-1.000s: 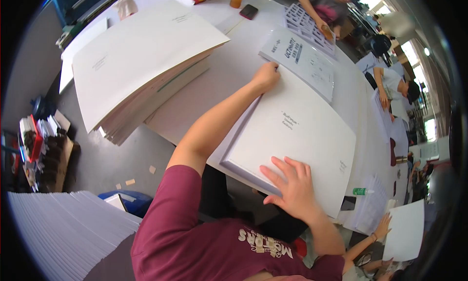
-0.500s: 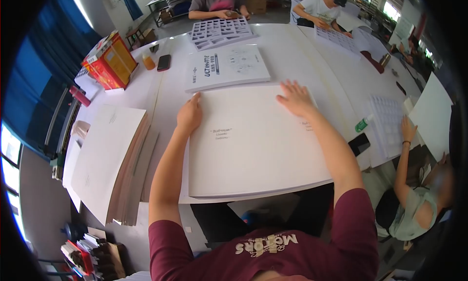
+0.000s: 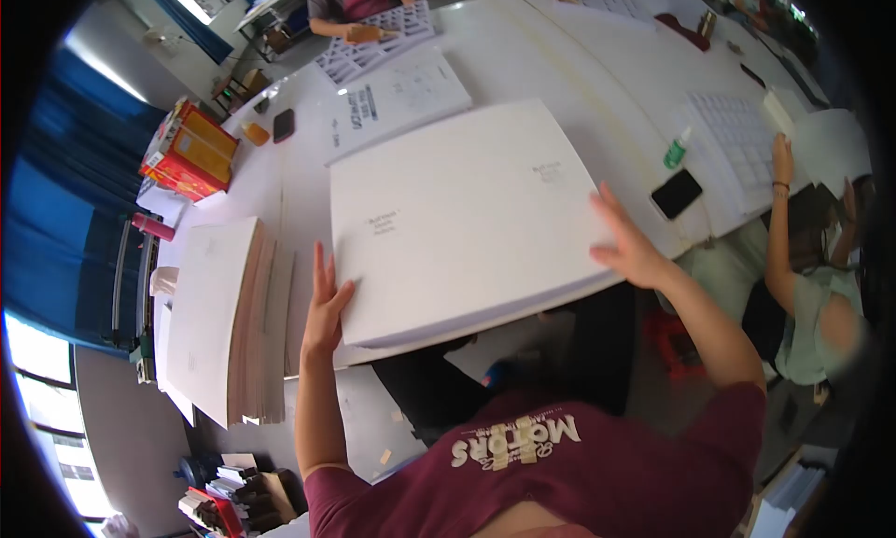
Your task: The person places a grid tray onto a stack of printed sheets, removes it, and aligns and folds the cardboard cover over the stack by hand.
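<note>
A thick stack of large white sheets [image 3: 457, 230] lies at the table's front edge, with small grey printed text near two of its sides. My left hand [image 3: 325, 307] is at the stack's left side, fingers stretched out and thumb by the edge. At the right side, my right hand [image 3: 630, 244] has its fingers spread and thumb pointing toward the stack. Whether either palm presses on the edge I cannot tell. Just behind the stack lies a white printed block of sheets [image 3: 401, 99] with large blue-grey lettering.
To the left stands a tall pile of white boards [image 3: 210, 305], overhanging the table edge. A red and yellow box [image 3: 189, 151], two phones [image 3: 677, 195] and a green bottle [image 3: 679, 149] rest on the table [image 3: 523, 57]. Other people work at the far side and right.
Both my hands have slid from the stack's far part toward me, along its left and right sides. The stack appears turned slightly counterclockwise, and the view has shifted.
</note>
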The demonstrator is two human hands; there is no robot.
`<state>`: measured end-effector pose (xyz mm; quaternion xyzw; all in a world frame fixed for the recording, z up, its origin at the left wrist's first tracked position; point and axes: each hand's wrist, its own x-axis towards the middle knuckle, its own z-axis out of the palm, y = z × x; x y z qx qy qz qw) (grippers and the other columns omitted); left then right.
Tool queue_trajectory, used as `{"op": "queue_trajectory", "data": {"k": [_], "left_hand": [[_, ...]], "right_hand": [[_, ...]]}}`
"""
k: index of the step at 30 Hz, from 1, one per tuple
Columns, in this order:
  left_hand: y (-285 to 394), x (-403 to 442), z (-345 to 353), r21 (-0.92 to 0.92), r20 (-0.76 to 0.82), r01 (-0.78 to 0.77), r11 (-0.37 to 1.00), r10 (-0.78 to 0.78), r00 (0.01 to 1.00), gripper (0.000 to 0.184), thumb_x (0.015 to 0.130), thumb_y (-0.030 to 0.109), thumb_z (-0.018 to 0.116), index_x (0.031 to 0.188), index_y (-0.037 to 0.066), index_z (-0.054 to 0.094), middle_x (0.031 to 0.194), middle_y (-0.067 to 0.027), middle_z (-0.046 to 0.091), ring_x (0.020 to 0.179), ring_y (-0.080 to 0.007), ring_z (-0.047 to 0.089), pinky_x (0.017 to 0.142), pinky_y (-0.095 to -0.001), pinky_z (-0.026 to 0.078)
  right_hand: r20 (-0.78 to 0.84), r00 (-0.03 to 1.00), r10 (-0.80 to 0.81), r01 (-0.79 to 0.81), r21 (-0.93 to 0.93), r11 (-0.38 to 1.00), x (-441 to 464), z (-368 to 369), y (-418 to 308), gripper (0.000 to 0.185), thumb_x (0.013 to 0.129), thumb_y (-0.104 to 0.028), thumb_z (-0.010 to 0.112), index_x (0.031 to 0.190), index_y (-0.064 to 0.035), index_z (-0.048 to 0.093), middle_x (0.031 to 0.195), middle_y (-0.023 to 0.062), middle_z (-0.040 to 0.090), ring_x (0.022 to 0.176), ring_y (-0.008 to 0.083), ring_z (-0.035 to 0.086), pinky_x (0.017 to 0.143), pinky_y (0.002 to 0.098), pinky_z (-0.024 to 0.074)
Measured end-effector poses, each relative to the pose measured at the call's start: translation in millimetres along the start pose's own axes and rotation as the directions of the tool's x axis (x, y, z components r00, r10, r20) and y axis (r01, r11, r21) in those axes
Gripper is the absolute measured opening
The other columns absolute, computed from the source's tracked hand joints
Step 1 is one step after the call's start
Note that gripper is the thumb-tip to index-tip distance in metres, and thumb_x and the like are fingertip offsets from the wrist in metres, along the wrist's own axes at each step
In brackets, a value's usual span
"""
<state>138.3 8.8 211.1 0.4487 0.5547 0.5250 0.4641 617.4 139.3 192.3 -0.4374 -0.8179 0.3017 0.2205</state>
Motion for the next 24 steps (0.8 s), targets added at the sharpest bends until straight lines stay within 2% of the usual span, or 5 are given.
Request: {"op": "queue_trajectory", "data": {"k": [3,8,16,19,24], "left_hand": [[-2.8,-35.0,13.7,-0.233,-0.051,0.159,0.959,-0.175,0.983,0.068,0.095,0.013,0.053,0.153,0.004,0.020,0.152,-0.0146,0.034,0.136,-0.0254,0.040,0.114,-0.0383,0.028],[-38.9,-42.9,0.0,-0.412,-0.095,0.285,0.865,-0.352,0.931,0.059,0.094,0.031,0.059,0.142,0.003,0.040,0.134,-0.0117,0.053,0.127,-0.0256,0.048,0.109,-0.0387,0.034],[-49.9,-36.3,-5.2,-0.612,0.029,0.288,0.737,-0.343,0.939,0.069,0.101,0.058,0.031,0.145,0.005,0.040,0.144,-0.0119,0.048,0.133,-0.0275,0.044,0.113,-0.0434,0.032],[-57.0,-25.3,3.2,-0.585,0.018,0.244,0.773,-0.288,0.957,0.072,0.099,0.062,0.035,0.145,0.007,0.041,0.143,-0.0109,0.049,0.132,-0.0263,0.046,0.110,-0.0426,0.036],[-91.1,-17.3,-9.3,-0.404,-0.039,0.276,0.872,-0.318,0.947,0.084,0.093,0.072,0.035,0.147,0.009,0.040,0.149,-0.0114,0.044,0.136,-0.0257,0.041,0.111,-0.0441,0.033]], "right_hand": [[-0.059,0.927,0.370,-0.234,0.680,0.695,-5.0,1.5,5.4,0.067,0.101,-0.031,0.053,0.153,-0.0026,0.023,0.157,0.0173,0.026,0.145,0.0251,0.025,0.116,0.0352,0.0235],[0.078,0.963,0.258,-0.236,0.710,0.664,-8.2,13.9,-21.3,0.066,0.102,-0.039,0.049,0.151,-0.0006,0.026,0.152,0.0115,0.036,0.139,0.0210,0.035,0.111,0.0328,0.0304],[0.402,0.804,0.439,-0.453,0.891,0.014,9.3,22.5,43.1,0.071,0.096,-0.062,0.044,0.140,-0.0062,0.049,0.142,0.0068,0.052,0.128,0.0210,0.048,0.108,0.0399,0.0363],[0.230,0.845,0.484,-0.381,0.892,0.242,19.7,55.2,93.8,0.071,0.098,-0.061,0.041,0.142,-0.0055,0.046,0.141,0.0062,0.052,0.127,0.0206,0.049,0.105,0.0351,0.0411],[0.265,0.913,0.309,-0.339,0.915,0.217,-9.2,45.0,119.9,0.052,0.099,-0.033,0.050,0.143,-0.0066,0.044,0.135,0.0101,0.056,0.120,0.0253,0.056,0.097,0.0403,0.0504]]}}
